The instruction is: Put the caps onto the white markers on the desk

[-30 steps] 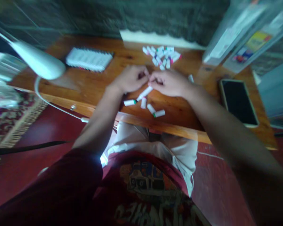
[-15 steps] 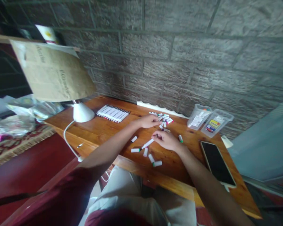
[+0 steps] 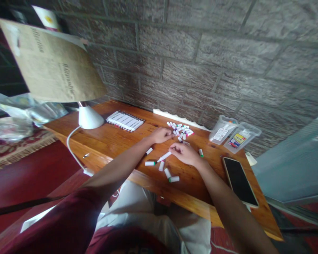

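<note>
White along its barrel and dark at its lower end, the slim marker slants down and left from the right hand, whose thumb and forefinger seem closed in a pinch on its upper end. A light, steady pinch should serve best, with the dark end held clear of the green-ended piece just beside it. Beyond that grip, the left hand is at the edge of a heap of short white pieces; whether its curled fingers have hold of one, I cannot tell. Lifting one from the edge would probably disturb the others least. The barrel looks plain and straight, longer than any short piece.
</note>
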A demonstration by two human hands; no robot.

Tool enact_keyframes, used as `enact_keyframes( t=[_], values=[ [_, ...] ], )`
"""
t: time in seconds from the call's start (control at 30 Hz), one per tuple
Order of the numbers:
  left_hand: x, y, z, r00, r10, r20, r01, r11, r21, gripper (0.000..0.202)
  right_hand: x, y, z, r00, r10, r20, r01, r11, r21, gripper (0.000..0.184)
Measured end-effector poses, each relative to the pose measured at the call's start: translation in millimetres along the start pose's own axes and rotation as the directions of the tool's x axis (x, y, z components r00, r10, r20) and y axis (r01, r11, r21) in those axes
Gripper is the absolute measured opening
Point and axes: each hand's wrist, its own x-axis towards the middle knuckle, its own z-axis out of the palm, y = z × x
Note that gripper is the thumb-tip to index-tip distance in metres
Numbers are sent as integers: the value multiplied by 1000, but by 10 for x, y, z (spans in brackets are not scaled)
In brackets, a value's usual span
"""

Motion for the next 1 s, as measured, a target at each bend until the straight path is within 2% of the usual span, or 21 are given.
enact_keyframes(
  t=[0.27, 1.0],
  values=[
    [24, -37, 2, 1000, -9, 29, 8, 1000, 9, 52, 5, 11, 8, 1000, 0, -1, 0, 1000, 3, 28],
    [21, 32, -42, 999, -9, 48, 10, 1000, -10, 48, 2, 10, -18, 1000, -18, -1, 18, 1000, -1, 30]
  ],
)
